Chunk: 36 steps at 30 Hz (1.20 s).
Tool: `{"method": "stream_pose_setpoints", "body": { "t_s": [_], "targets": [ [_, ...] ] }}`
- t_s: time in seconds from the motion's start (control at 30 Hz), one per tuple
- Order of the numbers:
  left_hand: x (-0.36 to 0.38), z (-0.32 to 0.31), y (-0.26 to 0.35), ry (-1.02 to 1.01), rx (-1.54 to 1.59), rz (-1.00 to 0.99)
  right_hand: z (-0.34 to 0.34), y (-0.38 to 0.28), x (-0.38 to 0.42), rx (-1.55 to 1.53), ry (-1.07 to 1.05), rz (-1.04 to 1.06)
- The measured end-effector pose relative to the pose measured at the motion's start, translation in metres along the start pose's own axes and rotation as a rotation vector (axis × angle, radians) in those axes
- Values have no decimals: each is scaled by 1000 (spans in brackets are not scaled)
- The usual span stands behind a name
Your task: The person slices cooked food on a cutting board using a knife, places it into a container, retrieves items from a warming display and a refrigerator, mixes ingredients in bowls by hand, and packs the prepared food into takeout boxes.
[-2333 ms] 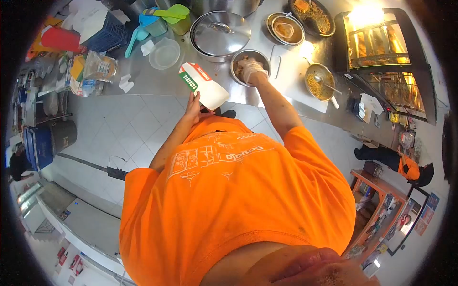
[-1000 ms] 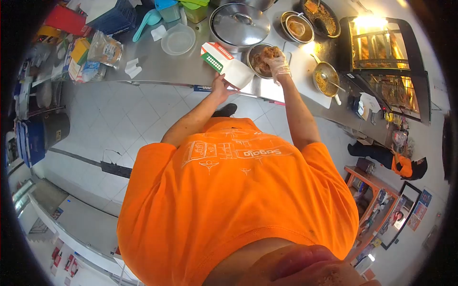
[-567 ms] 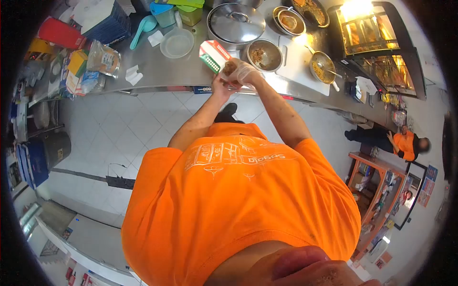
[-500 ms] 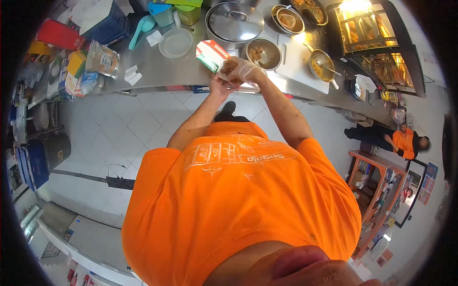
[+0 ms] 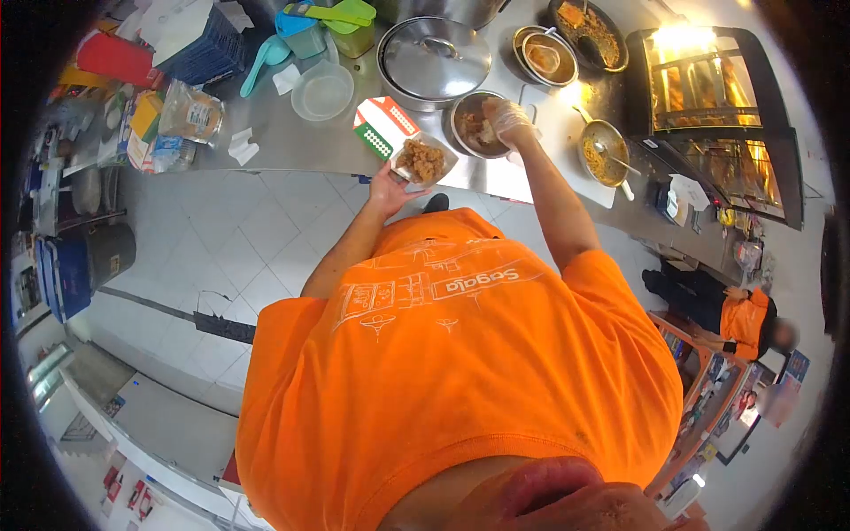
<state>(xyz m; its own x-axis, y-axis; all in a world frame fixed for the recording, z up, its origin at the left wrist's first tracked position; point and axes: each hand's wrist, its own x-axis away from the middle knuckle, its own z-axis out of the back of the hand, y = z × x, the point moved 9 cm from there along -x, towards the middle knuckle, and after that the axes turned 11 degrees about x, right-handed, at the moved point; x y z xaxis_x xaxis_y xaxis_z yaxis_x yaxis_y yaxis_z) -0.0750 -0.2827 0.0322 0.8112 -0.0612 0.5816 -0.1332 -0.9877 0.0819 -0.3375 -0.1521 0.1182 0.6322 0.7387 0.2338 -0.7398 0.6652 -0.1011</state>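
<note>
Held by my left hand (image 5: 388,191) is a paper food box (image 5: 379,124) with red and green printing; its lid is folded back and pieces of fried food (image 5: 421,162) lie in it. My right hand (image 5: 511,122), in a clear plastic glove, reaches into a metal bowl (image 5: 460,142) just right of the box. The gloved fingers are at brown fried food in the bowl; their tips are partly hidden, and what they hold is too small to make out.
Behind the bowl stands a lidded steel pot (image 5: 434,57). A pan with a spoon (image 5: 605,155) and a lit glass display case (image 5: 708,106) are at the right. A plastic container (image 5: 322,90) sits left of the pot. Another person (image 5: 744,320) stands far right.
My right hand has left the box and moved right into the metal bowl. The food in the box now shows. The other person has shifted slightly.
</note>
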Motion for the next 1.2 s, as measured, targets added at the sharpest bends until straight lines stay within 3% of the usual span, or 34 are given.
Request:
{"method": "stream_pose_setpoints", "body": {
  "t_s": [0.07,0.13,0.2,0.23,0.3,0.4,0.53,0.57,0.6,0.67,0.7,0.77,0.87,1.0,1.1,1.2],
  "targets": [
    [-11,0,-9,14,-16,0,-4,10,-6,-186,-50,-51],
    [-22,0,-16,-11,-17,11,31,-27,10,-191,-7,11],
    [-28,-8,-23,12,-67,-11,6,-30,1,-143,-64,-44],
    [-27,-17,-26,12,-37,-16,-43,-17,-14,-284,-84,-105],
    [-25,-31,-31,41,-89,-32,-73,-18,-26,-2,-108,-126],
    [-23,-37,-36,71,-113,-70,-71,-13,-15,-126,-82,-111],
    [-28,-25,-36,-54,-24,-84,-25,-18,-6,-833,-317,105],
    [-19,-33,-35,-21,-41,-100,5,-45,-1,-205,107,711],
    [-12,-42,-35,10,-61,-114,-10,-39,-4,-238,64,701],
    [-5,-48,-34,35,-65,-135,44,-69,26,-298,-23,676],
    [-2,-47,-36,31,-52,-135,57,-78,33,-668,-123,404],
    [-1,-45,-34,32,-59,-141,54,-119,49,-565,-133,246],
    [7,-33,-32,66,-105,-153,63,-183,85,143,277,510],
    [22,-8,-29,106,-69,-136,32,-187,81,-172,186,438],
    [35,-8,-22,104,33,-123,66,-184,93,-375,239,265],
    [58,-13,-19,79,5,-136,112,-209,121,-70,-91,189]
  ]
}}
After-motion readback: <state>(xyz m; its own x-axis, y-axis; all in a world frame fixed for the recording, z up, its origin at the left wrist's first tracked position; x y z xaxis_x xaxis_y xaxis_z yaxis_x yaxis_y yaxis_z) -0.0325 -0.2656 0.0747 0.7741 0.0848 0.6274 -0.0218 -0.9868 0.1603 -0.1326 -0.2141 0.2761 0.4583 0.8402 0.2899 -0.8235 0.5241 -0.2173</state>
